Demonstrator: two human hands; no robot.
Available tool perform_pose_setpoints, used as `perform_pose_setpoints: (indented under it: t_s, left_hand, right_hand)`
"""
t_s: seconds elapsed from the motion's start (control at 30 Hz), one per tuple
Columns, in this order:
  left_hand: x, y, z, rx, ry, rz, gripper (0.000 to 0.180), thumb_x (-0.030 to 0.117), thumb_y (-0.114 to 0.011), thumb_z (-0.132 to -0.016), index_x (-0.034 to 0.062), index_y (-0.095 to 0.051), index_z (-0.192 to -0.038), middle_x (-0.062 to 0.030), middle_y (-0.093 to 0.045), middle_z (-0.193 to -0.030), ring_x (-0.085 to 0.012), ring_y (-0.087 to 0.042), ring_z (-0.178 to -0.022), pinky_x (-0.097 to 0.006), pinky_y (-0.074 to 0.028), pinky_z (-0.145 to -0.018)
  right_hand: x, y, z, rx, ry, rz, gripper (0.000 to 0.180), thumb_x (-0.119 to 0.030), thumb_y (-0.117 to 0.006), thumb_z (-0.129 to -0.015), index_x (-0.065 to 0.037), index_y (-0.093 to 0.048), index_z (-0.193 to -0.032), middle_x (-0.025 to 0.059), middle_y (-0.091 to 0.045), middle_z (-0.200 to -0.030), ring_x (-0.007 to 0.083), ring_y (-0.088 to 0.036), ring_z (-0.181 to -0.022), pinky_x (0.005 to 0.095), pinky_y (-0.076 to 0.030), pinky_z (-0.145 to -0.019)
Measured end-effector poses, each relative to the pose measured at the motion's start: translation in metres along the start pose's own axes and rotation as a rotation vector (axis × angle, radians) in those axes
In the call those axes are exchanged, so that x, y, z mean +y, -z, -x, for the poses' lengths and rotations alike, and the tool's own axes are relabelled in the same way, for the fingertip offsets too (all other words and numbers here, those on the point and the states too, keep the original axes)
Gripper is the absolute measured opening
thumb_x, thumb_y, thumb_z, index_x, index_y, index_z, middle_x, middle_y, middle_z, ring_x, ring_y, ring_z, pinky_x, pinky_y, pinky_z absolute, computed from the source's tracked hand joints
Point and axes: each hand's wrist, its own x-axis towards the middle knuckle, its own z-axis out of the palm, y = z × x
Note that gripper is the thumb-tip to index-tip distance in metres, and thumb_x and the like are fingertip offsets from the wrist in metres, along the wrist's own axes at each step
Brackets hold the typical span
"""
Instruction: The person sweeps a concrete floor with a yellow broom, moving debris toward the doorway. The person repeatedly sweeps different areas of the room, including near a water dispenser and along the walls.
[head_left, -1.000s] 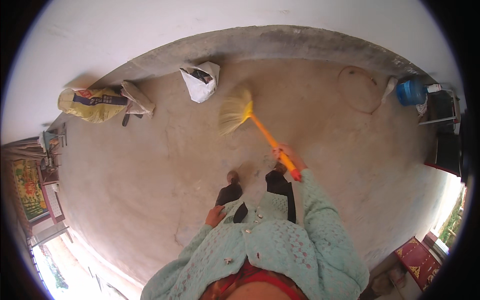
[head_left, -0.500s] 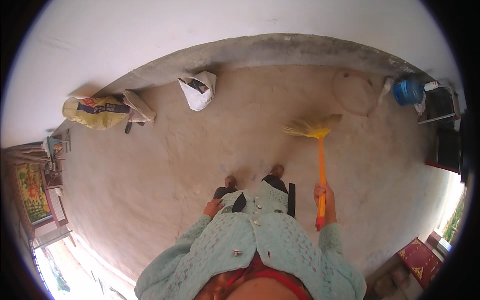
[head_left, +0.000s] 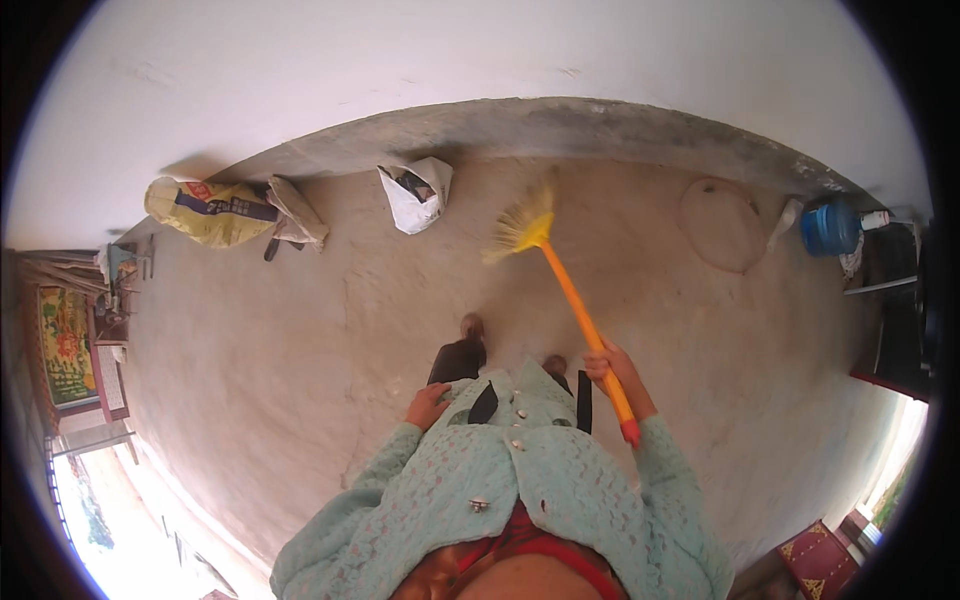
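Note:
My right hand (head_left: 614, 370) is wrapped round the orange handle of a broom (head_left: 572, 296), close to its red end. The handle slants forward and left across the floor. Its yellow bristles (head_left: 522, 230) fan out, some of them smeared by motion, to the right of a white bag (head_left: 418, 198). My left hand (head_left: 428, 406) rests against the left side of my light green jacket (head_left: 400, 455). Its fingers lie along the cloth, partly hidden, and no object shows in them.
By the far wall, a yellow sack (head_left: 212, 214) lies left. At right are a hoop-like ring (head_left: 684, 226) on the concrete floor (head_left: 300, 350) and a blue water jug (head_left: 830, 230). A dark red piece of furniture (head_left: 818, 560) stands lower right.
The broom head has swung left and slightly away from me, so the handle now slants. My right hand has shifted left with it. My left foot has stepped forward.

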Motion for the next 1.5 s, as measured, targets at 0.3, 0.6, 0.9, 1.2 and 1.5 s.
perform_pose_setpoints:
  t_s: [0.3,0.6,0.9,1.2,1.5]
  left_hand:
    - [-0.002,0.039,-0.105,0.049,-0.165,-0.111,0.037,0.020,-0.059,-0.070,0.0147,-0.050,-0.105,-0.0070,-0.048,-0.109,-0.0272,-0.045,-0.099,-0.037,-0.039,-0.081]
    - [-0.046,0.085,-0.152,-0.091,-0.147,-0.013,0.037,0.021,-0.058,-0.069,0.0156,-0.050,-0.104,-0.0056,-0.048,-0.109,-0.0279,-0.043,-0.100,-0.037,-0.039,-0.081]
    - [-0.054,0.106,-0.184,-0.190,-0.215,-0.017,0.036,0.015,-0.058,-0.069,0.0107,-0.050,-0.105,-0.0084,-0.048,-0.107,-0.0303,-0.045,-0.097,-0.037,-0.038,-0.080]
    - [-0.039,0.105,-0.231,-0.322,-0.259,-0.135,0.033,0.021,-0.057,-0.072,0.0083,-0.051,-0.102,-0.0121,-0.051,-0.102,-0.0291,-0.049,-0.092,-0.037,-0.039,-0.077]
    - [-0.007,0.103,-0.256,-0.336,-0.285,-0.178,0.034,0.027,-0.055,-0.074,0.0073,-0.054,-0.101,-0.0135,-0.055,-0.097,-0.0296,-0.052,-0.089,-0.037,-0.040,-0.076]
  right_hand:
    - [-0.038,-0.108,-0.207,0.054,-0.296,0.401,0.045,0.004,-0.037,-0.077,-0.012,-0.025,-0.118,0.0015,-0.035,-0.062,0.0043,-0.033,-0.044,0.0153,-0.031,-0.038]
    - [-0.075,-0.150,-0.317,0.046,-0.182,0.441,0.010,-0.001,-0.045,-0.076,-0.001,-0.038,-0.084,0.0019,-0.041,-0.060,0.0051,-0.040,-0.043,0.0170,-0.037,-0.039]
    - [-0.069,-0.064,-0.254,0.141,-0.084,-0.379,0.008,-0.002,-0.043,-0.077,0.004,-0.038,-0.077,0.0037,-0.041,-0.059,0.0074,-0.042,-0.044,0.0172,-0.038,-0.040]
    - [-0.050,0.022,-0.085,0.205,0.473,-0.527,0.009,-0.002,-0.042,-0.080,0.002,-0.036,-0.086,0.0048,-0.042,-0.062,0.0065,-0.040,-0.043,0.0164,-0.038,-0.039]
    - [-0.011,-0.001,0.005,0.260,0.709,-0.592,0.036,0.004,-0.039,-0.076,-0.017,-0.035,-0.105,0.0034,-0.038,-0.066,0.0044,-0.037,-0.044,0.0156,-0.035,-0.039]
